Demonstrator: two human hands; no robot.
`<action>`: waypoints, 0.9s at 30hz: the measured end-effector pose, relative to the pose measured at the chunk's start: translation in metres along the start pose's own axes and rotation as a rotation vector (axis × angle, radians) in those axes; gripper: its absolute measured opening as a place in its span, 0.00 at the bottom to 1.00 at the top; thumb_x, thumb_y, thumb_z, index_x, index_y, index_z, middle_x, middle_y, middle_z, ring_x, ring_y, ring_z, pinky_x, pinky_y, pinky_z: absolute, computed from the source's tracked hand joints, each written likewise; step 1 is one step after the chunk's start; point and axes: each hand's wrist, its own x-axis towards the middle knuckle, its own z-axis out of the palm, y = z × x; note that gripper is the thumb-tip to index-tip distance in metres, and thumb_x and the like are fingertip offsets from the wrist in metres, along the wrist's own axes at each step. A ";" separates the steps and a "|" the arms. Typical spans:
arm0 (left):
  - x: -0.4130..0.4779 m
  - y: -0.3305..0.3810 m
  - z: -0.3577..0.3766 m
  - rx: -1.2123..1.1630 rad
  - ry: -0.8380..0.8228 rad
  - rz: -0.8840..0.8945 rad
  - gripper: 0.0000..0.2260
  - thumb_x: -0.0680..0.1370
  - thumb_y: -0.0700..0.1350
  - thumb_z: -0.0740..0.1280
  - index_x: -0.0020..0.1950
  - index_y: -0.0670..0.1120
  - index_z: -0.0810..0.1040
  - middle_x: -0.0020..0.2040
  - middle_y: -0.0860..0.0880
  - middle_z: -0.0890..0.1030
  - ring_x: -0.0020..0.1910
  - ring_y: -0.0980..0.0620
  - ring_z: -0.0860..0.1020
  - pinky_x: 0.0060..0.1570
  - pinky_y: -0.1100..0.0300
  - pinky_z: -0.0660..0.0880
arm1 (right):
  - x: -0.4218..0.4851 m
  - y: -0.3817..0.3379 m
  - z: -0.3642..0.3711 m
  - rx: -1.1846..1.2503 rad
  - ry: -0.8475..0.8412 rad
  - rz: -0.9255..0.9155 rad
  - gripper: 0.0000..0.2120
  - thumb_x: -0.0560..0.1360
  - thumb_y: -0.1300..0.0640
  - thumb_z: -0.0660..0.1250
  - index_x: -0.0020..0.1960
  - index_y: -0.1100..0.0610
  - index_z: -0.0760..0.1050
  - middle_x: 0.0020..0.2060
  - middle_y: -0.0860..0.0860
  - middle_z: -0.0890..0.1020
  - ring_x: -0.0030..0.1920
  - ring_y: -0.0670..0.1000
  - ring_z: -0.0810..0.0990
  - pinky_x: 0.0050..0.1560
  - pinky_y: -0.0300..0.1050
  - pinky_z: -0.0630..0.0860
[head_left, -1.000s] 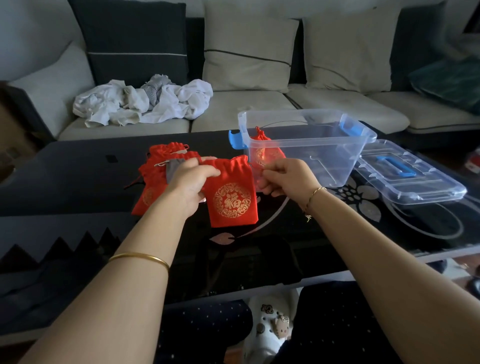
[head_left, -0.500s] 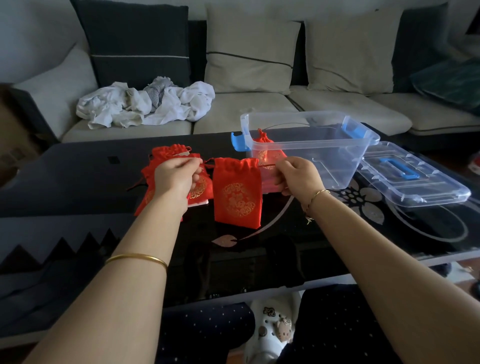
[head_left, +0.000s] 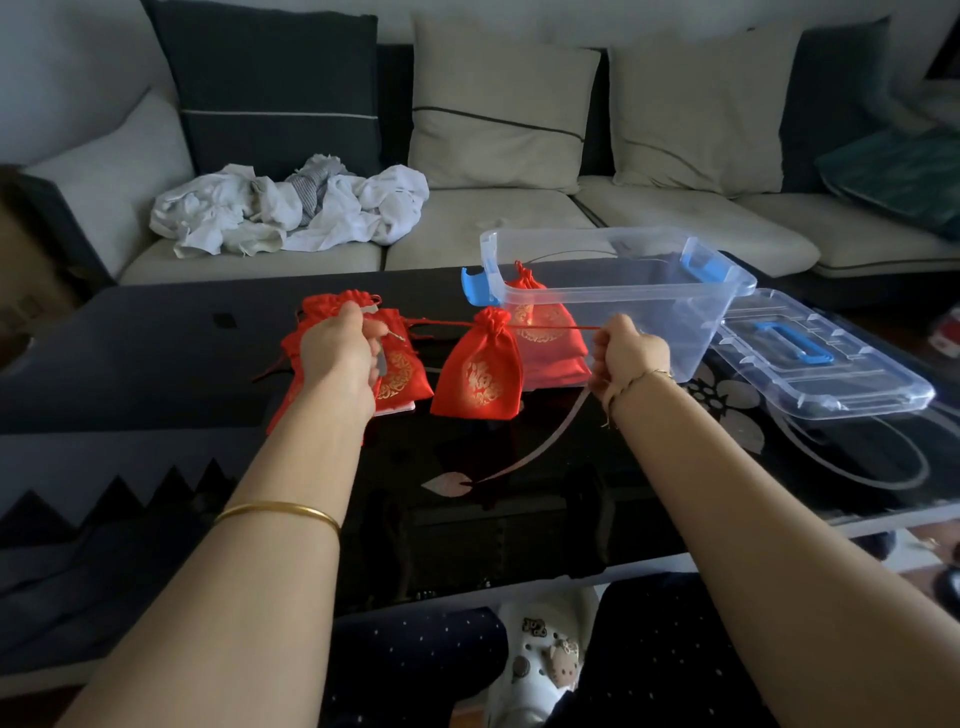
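A red drawstring pouch (head_left: 480, 376) with gold print hangs above the black table (head_left: 156, 364), its mouth cinched tight. My left hand (head_left: 340, 353) pinches one end of its red cord and my right hand (head_left: 626, 353) pinches the other, with the cord stretched taut between them. Behind my left hand lies a pile of similar red pouches (head_left: 400, 376). Two or more red pouches (head_left: 545, 332) sit inside the clear plastic box (head_left: 675, 312), which has blue latches.
The box's clear lid (head_left: 821, 364) with a blue handle lies to the right on the table. A sofa with cushions and a heap of white cloth (head_left: 291, 210) stands behind. My knees and a white clog (head_left: 545, 654) are below the table's near edge.
My hands moved apart, pulling the cords outward. The pouch's mouth went from flat and open to gathered tight.
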 end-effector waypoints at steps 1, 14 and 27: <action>-0.003 0.003 0.002 -0.090 -0.055 0.004 0.20 0.82 0.51 0.57 0.32 0.45 0.72 0.31 0.51 0.73 0.24 0.57 0.69 0.29 0.65 0.66 | -0.002 -0.002 0.001 -0.030 0.017 -0.054 0.15 0.73 0.60 0.57 0.28 0.57 0.69 0.25 0.51 0.68 0.25 0.50 0.64 0.30 0.43 0.62; -0.036 0.011 0.025 0.210 -0.646 0.400 0.05 0.77 0.41 0.67 0.44 0.48 0.81 0.30 0.50 0.73 0.27 0.56 0.68 0.28 0.64 0.67 | -0.049 -0.033 0.026 -0.197 -0.347 -0.698 0.14 0.74 0.63 0.61 0.30 0.54 0.74 0.28 0.41 0.77 0.33 0.40 0.73 0.38 0.38 0.69; -0.037 0.008 0.027 0.093 -0.698 0.343 0.08 0.78 0.38 0.64 0.41 0.43 0.81 0.32 0.49 0.74 0.25 0.59 0.66 0.23 0.69 0.62 | -0.046 -0.015 0.030 -0.300 -0.584 -0.224 0.17 0.81 0.50 0.54 0.45 0.60 0.75 0.36 0.51 0.76 0.35 0.48 0.72 0.36 0.41 0.68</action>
